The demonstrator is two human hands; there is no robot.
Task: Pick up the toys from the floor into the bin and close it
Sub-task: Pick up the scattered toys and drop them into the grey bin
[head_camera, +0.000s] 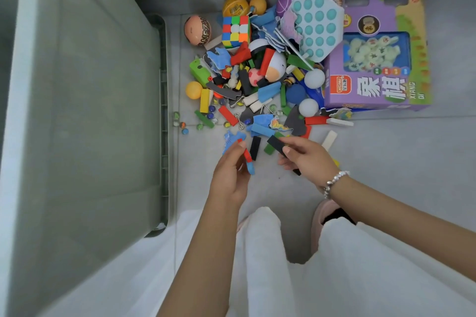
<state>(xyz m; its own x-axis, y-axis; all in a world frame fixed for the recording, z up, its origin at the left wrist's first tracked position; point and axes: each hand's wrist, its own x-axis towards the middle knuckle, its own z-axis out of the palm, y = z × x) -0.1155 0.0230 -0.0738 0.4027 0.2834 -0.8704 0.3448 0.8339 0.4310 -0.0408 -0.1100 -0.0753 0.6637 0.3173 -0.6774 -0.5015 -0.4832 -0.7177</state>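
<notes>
Grey floor: your left hand pinches red block, long axis running away from you; right hand fingers grip black block, lying diagonal.

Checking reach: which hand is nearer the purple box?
Right. The right hand sits below the purple box, toward its left edge, holding a black block. The left hand is farther left, gripping red and blue pieces.

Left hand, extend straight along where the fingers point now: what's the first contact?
Likely the blue puzzle piece just past the left hand, which already grips a red block; next the marbles and blocks of the toy pile. Height above the floor is unclear.
</notes>
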